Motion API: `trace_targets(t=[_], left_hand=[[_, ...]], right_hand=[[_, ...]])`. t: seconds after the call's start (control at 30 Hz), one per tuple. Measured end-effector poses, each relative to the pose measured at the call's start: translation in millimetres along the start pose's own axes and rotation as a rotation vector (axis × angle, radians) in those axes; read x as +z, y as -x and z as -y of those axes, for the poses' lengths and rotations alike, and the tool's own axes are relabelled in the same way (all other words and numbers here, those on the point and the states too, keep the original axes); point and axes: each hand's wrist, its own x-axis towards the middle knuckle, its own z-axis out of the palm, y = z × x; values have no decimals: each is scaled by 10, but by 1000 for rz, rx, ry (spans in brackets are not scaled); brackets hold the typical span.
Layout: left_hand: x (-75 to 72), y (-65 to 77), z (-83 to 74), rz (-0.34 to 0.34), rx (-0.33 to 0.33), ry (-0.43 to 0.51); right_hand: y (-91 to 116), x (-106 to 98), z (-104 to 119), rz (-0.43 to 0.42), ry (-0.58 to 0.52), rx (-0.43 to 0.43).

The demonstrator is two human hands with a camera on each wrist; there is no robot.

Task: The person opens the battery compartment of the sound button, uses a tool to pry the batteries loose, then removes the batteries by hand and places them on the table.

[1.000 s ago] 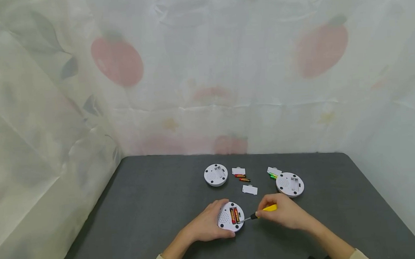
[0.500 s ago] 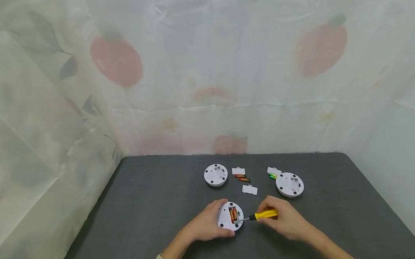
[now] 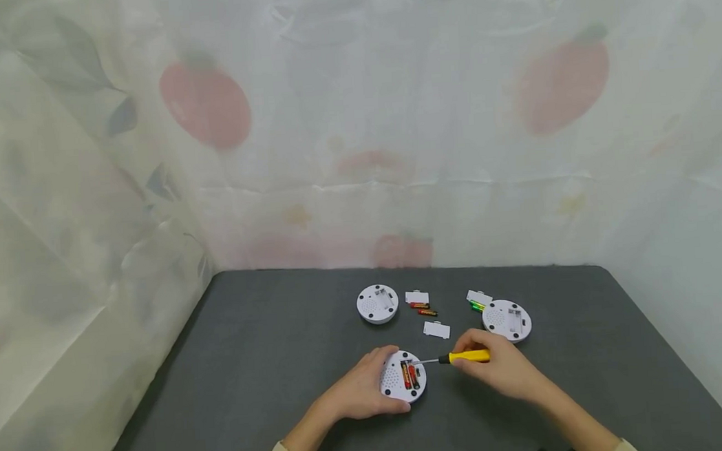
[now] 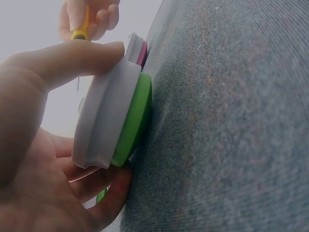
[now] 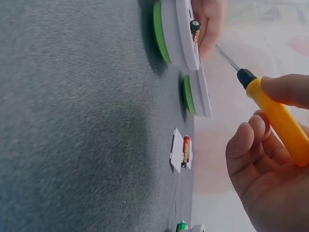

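A round white device (image 3: 392, 383) with a green underside (image 4: 133, 125) sits battery side up, gripped around its left rim by the fingers and thumb of my left hand (image 3: 366, 391). Two red-and-black batteries (image 3: 406, 374) lie in its uncovered compartment. One battery (image 5: 195, 31) sticks up a little from it in the right wrist view. My right hand (image 3: 500, 367) pinches the yellow handle of a screwdriver (image 3: 468, 356), held nearly level. Its metal shaft reaches to the far end of the batteries; whether the tip touches them is hard to tell.
Behind stand two similar white devices, one (image 3: 377, 304) at centre and one (image 3: 506, 320) to the right. Between them lie white battery covers (image 3: 437, 330), red batteries (image 3: 428, 312) and green batteries (image 3: 477, 306). A patterned curtain (image 3: 311, 221) borders the dark table (image 3: 269, 341).
The screwdriver's tip has moved from the near end of the batteries to their far end, the right hand shifting away with it. The right-hand battery now sits slightly askew. My left hand keeps its place.
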Motion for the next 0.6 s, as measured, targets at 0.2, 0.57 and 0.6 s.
trace_targets(t=[0.2, 0.57, 0.6], left_hand=[[-5, 3, -6, 9, -15, 13], [-14, -15, 5, 36, -36, 24], [-13, -13, 6, 37, -37, 23]], right_hand=[[-105, 29, 0, 3, 27, -27], [-251, 99, -4, -8, 92, -168], [-258, 102, -6, -8, 99, -179]])
